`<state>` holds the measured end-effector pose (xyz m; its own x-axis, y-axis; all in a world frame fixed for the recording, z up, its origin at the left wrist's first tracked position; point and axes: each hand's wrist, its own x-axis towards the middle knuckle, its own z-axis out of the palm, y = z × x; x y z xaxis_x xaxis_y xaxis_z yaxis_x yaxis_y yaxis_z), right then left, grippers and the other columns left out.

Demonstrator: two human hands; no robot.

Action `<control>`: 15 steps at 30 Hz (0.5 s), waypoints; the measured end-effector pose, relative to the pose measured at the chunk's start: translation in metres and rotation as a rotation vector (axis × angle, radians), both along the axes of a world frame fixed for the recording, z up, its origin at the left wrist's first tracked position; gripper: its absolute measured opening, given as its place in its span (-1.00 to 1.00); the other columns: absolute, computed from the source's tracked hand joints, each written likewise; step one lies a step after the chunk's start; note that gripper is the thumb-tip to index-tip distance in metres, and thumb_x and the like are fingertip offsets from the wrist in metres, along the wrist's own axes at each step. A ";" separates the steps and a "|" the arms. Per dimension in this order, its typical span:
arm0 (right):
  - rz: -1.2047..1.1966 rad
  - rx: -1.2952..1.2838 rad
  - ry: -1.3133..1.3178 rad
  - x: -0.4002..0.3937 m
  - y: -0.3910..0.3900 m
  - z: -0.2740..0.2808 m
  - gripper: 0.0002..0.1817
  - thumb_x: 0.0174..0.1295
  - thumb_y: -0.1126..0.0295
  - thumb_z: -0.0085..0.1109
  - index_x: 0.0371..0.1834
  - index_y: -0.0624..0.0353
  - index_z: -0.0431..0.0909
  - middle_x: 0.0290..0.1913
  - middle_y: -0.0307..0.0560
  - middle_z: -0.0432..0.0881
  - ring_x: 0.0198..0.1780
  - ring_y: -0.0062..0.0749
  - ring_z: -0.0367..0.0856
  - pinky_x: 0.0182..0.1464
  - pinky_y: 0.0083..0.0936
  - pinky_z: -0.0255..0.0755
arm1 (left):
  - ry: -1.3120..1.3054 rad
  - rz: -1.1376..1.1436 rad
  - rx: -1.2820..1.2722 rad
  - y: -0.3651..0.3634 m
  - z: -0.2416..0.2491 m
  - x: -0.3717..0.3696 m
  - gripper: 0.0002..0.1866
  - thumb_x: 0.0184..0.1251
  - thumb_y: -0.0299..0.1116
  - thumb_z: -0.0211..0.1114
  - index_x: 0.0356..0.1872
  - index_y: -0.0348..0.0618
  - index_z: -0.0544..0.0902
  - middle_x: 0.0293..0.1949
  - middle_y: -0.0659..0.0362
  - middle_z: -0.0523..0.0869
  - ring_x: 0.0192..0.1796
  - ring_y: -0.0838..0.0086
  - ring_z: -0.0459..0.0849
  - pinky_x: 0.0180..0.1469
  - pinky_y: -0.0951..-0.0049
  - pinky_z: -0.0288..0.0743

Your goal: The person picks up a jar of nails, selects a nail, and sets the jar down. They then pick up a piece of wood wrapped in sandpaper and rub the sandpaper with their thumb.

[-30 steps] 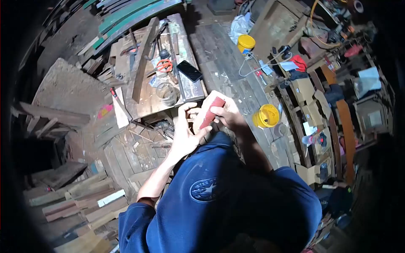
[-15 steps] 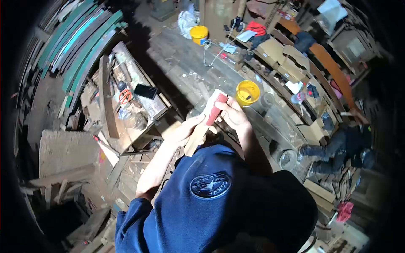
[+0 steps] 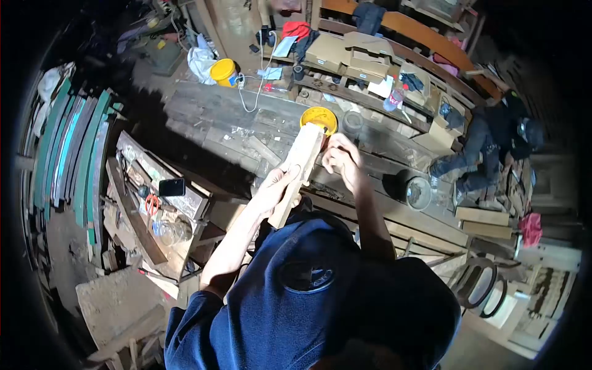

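1. While the wood block (image 3: pixel 297 174) is held up in front of the chest, clear of the counter (image 3: pixel 246 132), both hands bear on it.
2. Left hand (image 3: pixel 276 188): fingers wrapped around the block's lower half, apparently to steady it for working.
3. Right hand (image 3: pixel 340 161): fingers curled shut against the block's upper right edge; whether they hold anything there cannot be told.
4. Block, orientation: long axis runs from low near the body up and away, its far end pointing toward the yellow tub (image 3: pixel 319 117), which stands just behind it on the counter.
5. Nearby: second yellow tub (image 3: pixel 223 71) farther off; phone (image 3: pixel 172 187) on the side bench to the left.
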<state>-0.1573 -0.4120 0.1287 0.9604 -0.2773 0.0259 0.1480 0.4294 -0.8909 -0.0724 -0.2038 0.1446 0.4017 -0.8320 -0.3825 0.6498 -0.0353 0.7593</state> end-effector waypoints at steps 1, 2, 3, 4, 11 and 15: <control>-0.040 -0.124 0.056 -0.010 -0.003 0.006 -0.91 0.37 0.43 0.08 -0.17 0.20 0.48 -0.45 -0.26 0.50 -0.47 -0.67 0.41 -0.43 -0.68 0.25 | -0.126 -0.012 0.084 -0.006 0.003 -0.001 -0.57 0.56 -0.12 0.09 0.21 -0.23 0.42 -0.27 0.17 0.64 -0.61 0.60 0.57 -0.56 0.59 0.50; -0.061 -0.237 0.063 -0.016 -0.003 0.011 -0.92 0.37 0.44 0.09 -0.20 0.21 0.50 -0.46 -0.27 0.50 -0.48 -0.68 0.41 -0.44 -0.68 0.24 | -0.178 -0.029 0.082 -0.010 0.005 -0.002 -0.58 0.55 -0.13 0.09 0.21 -0.23 0.42 -0.28 0.18 0.63 -0.61 0.60 0.56 -0.56 0.59 0.50; -0.083 -0.350 0.075 -0.022 -0.002 0.016 -0.92 0.36 0.44 0.10 -0.23 0.22 0.51 -0.48 -0.29 0.51 -0.49 -0.69 0.40 -0.44 -0.67 0.24 | -0.228 -0.047 0.079 -0.014 0.006 -0.004 -0.58 0.55 -0.14 0.10 0.21 -0.24 0.42 -0.29 0.18 0.63 -0.61 0.61 0.56 -0.55 0.59 0.50; -0.103 -0.464 0.090 -0.026 -0.001 0.025 -0.91 0.36 0.44 0.11 -0.26 0.23 0.53 -0.49 -0.30 0.51 -0.50 -0.70 0.39 -0.45 -0.67 0.23 | -0.277 -0.065 0.073 -0.019 0.007 -0.005 -0.58 0.55 -0.15 0.10 0.21 -0.25 0.42 -0.30 0.19 0.63 -0.61 0.61 0.55 -0.55 0.59 0.50; -0.325 -0.489 0.289 -0.037 0.010 0.046 -0.81 0.37 0.42 0.09 -0.10 0.32 0.56 -0.53 -0.24 0.57 -0.52 -0.62 0.52 -0.44 -0.57 0.38 | -0.734 -0.118 0.186 -0.034 0.018 -0.011 -0.62 0.50 -0.25 0.17 0.14 -0.34 0.48 -0.49 0.20 0.60 -0.62 0.61 0.57 -0.54 0.56 0.49; -0.293 -0.371 0.302 -0.035 0.008 0.032 -0.79 0.42 0.36 0.00 -0.17 0.29 0.55 -0.56 -0.21 0.57 -0.57 -0.66 0.47 -0.51 -0.63 0.31 | -1.059 -0.130 0.213 -0.033 0.035 -0.008 -0.66 0.45 -0.28 0.18 0.01 -0.41 0.50 -0.37 -0.09 0.63 -0.42 0.22 0.68 -0.39 0.35 0.54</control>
